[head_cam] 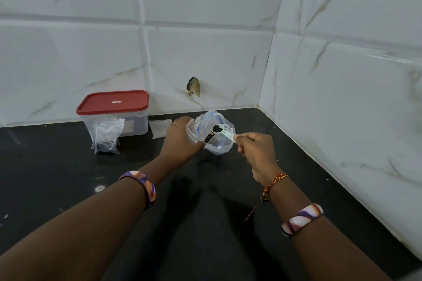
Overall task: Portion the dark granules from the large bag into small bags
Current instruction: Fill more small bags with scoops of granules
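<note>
Thin, floppy plastic of the large bag (217, 134) needs our left hand (180, 141) gripping its rim while right fingers (245, 138) pinch the light measuring spoon (222, 132) level.

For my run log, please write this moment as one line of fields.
left hand: holds bag open | right hand: holds spoon of dark granules over bag | filled small bag: beside red-lidded box

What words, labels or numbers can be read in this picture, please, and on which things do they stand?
None can be read.
Red lid of the clear container: small white label, too blurred to read.
Large bag: blue print, folded and blurred, unreadable.
White measuring spoon: no marking can be made out.
</note>
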Action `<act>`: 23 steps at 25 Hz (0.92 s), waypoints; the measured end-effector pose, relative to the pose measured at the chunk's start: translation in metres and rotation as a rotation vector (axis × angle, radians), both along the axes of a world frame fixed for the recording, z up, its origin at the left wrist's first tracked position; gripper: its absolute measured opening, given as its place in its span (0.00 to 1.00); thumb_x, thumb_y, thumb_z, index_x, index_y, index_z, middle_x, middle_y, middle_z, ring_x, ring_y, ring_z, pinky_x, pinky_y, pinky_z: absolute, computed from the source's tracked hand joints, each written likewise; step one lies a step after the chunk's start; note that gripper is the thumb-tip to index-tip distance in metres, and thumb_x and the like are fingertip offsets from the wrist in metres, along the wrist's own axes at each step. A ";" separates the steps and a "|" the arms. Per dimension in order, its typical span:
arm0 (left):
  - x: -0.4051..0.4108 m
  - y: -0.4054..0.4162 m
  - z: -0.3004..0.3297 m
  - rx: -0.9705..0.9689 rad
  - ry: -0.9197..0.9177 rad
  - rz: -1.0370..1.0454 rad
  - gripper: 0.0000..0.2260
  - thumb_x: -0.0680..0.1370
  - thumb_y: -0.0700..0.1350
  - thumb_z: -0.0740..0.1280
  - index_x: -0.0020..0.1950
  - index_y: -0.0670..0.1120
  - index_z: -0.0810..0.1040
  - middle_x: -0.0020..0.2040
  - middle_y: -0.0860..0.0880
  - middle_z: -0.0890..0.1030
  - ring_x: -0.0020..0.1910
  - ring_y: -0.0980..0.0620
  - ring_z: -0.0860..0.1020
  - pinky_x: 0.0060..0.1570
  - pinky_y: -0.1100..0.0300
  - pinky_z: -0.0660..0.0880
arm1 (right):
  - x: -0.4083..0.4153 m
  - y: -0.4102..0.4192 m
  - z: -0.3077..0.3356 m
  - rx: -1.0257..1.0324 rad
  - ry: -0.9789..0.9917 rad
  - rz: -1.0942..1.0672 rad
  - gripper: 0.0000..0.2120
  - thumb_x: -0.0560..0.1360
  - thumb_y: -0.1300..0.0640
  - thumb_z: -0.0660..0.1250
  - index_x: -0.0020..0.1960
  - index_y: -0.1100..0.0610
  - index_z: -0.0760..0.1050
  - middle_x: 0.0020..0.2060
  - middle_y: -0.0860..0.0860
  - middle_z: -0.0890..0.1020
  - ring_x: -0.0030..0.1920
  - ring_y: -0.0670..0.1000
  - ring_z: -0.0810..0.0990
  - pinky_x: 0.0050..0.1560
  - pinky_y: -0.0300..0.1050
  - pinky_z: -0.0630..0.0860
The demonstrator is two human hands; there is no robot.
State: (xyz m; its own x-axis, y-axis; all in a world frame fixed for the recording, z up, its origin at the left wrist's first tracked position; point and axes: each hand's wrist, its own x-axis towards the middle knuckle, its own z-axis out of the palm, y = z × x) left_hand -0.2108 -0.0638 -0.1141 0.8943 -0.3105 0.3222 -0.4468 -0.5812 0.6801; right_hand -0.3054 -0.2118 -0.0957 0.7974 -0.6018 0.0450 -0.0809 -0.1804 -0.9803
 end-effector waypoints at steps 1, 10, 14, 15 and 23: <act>0.000 0.001 0.001 0.023 -0.025 -0.003 0.31 0.67 0.47 0.76 0.67 0.44 0.68 0.63 0.44 0.73 0.62 0.47 0.72 0.60 0.55 0.70 | -0.003 0.003 0.006 -0.018 -0.035 0.027 0.09 0.74 0.63 0.66 0.35 0.60 0.79 0.25 0.51 0.74 0.26 0.43 0.69 0.27 0.34 0.66; -0.008 -0.004 0.018 -0.178 0.085 -0.117 0.28 0.66 0.46 0.77 0.62 0.43 0.70 0.51 0.50 0.74 0.51 0.50 0.75 0.48 0.60 0.72 | -0.010 0.038 0.038 -1.042 -0.051 0.080 0.09 0.76 0.55 0.64 0.45 0.56 0.82 0.32 0.51 0.79 0.32 0.47 0.72 0.27 0.34 0.56; -0.011 -0.009 0.021 -0.239 0.159 -0.117 0.28 0.67 0.45 0.76 0.63 0.42 0.70 0.53 0.49 0.74 0.53 0.51 0.74 0.54 0.55 0.74 | -0.011 0.039 0.033 -1.521 -0.215 -0.054 0.02 0.68 0.57 0.72 0.37 0.56 0.81 0.26 0.51 0.79 0.24 0.50 0.76 0.24 0.32 0.53; -0.011 -0.010 0.020 -0.245 0.157 -0.118 0.27 0.67 0.45 0.76 0.62 0.42 0.70 0.53 0.48 0.75 0.53 0.50 0.75 0.55 0.54 0.74 | -0.010 0.037 0.030 -1.434 -0.202 -0.049 0.04 0.71 0.56 0.69 0.40 0.55 0.81 0.28 0.52 0.80 0.28 0.52 0.78 0.24 0.34 0.58; 0.003 -0.017 0.014 -0.229 0.243 0.161 0.32 0.67 0.47 0.76 0.67 0.42 0.66 0.64 0.43 0.74 0.60 0.47 0.74 0.51 0.61 0.71 | 0.006 -0.010 0.018 -0.364 0.000 0.000 0.08 0.75 0.60 0.65 0.47 0.61 0.83 0.32 0.53 0.82 0.28 0.43 0.74 0.31 0.37 0.69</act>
